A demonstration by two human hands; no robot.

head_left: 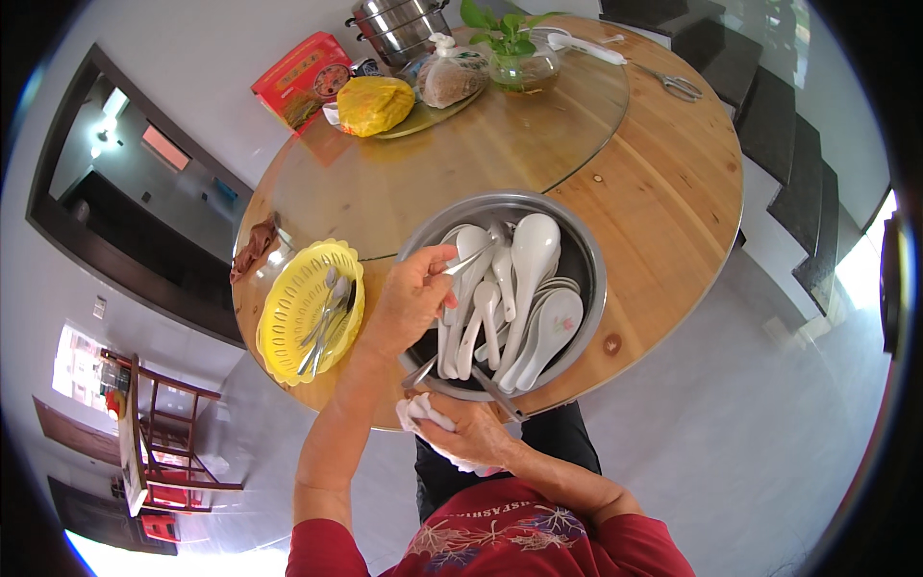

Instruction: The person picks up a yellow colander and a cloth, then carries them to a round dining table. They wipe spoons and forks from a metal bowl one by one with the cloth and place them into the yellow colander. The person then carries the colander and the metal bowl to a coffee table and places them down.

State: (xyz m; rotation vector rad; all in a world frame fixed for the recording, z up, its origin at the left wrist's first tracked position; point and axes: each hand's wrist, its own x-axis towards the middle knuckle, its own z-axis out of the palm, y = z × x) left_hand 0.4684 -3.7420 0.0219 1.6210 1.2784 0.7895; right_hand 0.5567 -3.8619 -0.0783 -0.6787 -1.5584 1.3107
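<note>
My left hand [415, 296] is closed on a metal spoon [471, 261] by its handle, over the left part of a round steel basin [601, 288]. Several white ceramic spoons [532, 255] lie piled in that basin, one with a pink flower print [561, 325]. By the basin's near rim, my right hand [473, 435] is closed around a white cloth [421, 412]. A metal utensil [420, 373] and a flat metal handle [500, 396] show at the rim close to this hand; whether it touches them I cannot tell.
Left of the basin, a yellow plastic basket [279, 322] holds several metal spoons [329, 317]. Across the round wooden table [673, 202] stand a yellow bag [375, 106], a red box [306, 82], a steel pot [399, 29] and a plant in a glass bowl [524, 69]. Scissors [678, 87] lie far right.
</note>
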